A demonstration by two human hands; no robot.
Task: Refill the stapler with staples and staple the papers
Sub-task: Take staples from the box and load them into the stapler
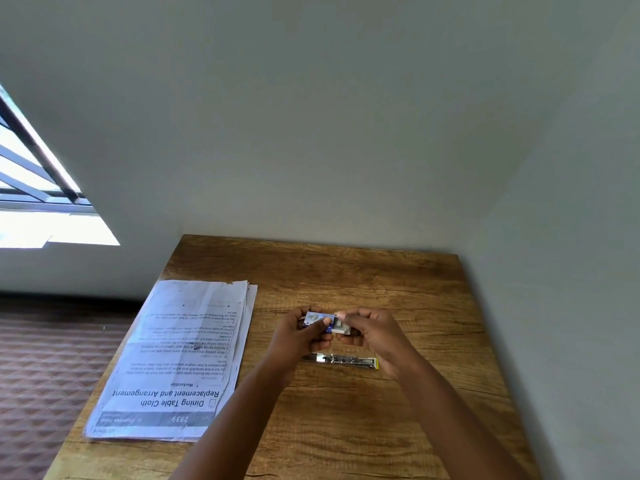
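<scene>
Hands meet above the counter: left hand grips the staple box, right hand pinches its inner tray. Stapler lies just below; papers lie left.

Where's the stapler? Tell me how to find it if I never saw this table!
Look at the wooden table, with the stack of papers along its left side. Both hands, left hand and right hand, hold a small staple box above the middle; the stapler lies flat just nearer than them. It is the only shiny metal bar, with a yellow tip at its right end.
</scene>
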